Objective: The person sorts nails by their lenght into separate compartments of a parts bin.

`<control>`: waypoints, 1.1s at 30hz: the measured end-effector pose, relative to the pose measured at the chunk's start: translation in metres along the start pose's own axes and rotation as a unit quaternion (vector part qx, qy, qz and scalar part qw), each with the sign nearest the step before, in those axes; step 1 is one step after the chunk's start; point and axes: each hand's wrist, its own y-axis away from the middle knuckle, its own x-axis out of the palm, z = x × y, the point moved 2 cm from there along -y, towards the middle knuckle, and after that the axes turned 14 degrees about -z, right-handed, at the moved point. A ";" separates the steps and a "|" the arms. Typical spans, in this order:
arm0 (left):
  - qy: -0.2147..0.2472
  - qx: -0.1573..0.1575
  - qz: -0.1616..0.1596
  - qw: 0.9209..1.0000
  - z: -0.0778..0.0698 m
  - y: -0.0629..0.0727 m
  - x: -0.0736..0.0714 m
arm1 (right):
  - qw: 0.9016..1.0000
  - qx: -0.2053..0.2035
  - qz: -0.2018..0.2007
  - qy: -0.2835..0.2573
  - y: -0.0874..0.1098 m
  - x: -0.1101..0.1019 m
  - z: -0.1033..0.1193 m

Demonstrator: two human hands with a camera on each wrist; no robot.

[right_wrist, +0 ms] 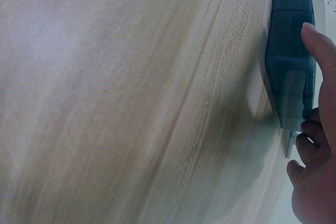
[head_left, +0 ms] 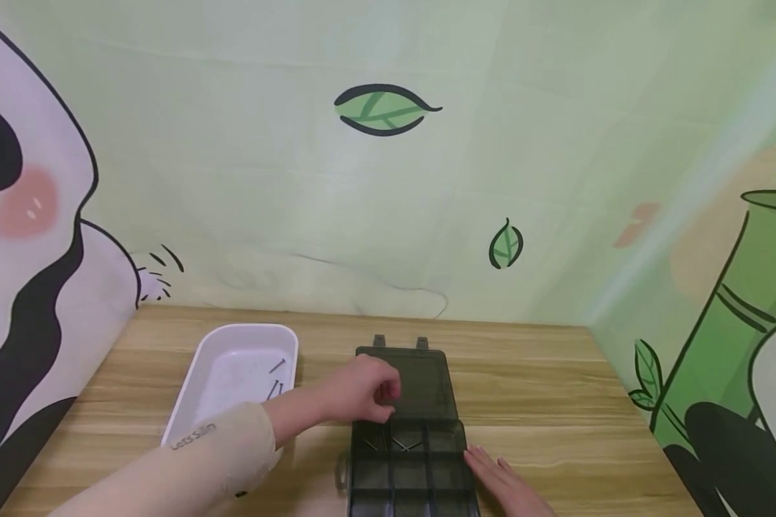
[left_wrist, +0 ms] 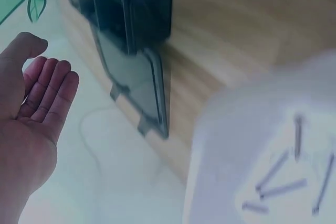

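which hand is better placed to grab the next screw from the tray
Probably the left hand: it looks empty and is nearer the white tray, where screws lie, while the right hand touches the dark box on the side away from the tray.

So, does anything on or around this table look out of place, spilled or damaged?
One thing: a thin, wavy dark line low on the backdrop, unlike the bold printed leaves. I can't tell what it is. Nothing looks spilled: the visible fasteners lie inside the white tray or dark box.
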 end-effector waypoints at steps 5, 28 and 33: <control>-0.023 -0.013 -0.002 1.000 0.009 0.007 -0.028 | 1.000 0.012 0.009 -0.018 0.000 -0.001 0.000; -0.094 -0.094 -0.037 0.990 0.062 0.051 -0.107 | 0.999 -0.024 -0.027 -0.013 -0.006 -0.001 0.001; -0.106 -0.100 -0.039 0.989 0.076 0.063 -0.112 | 0.999 -0.025 -0.019 0.004 -0.002 0.003 -0.002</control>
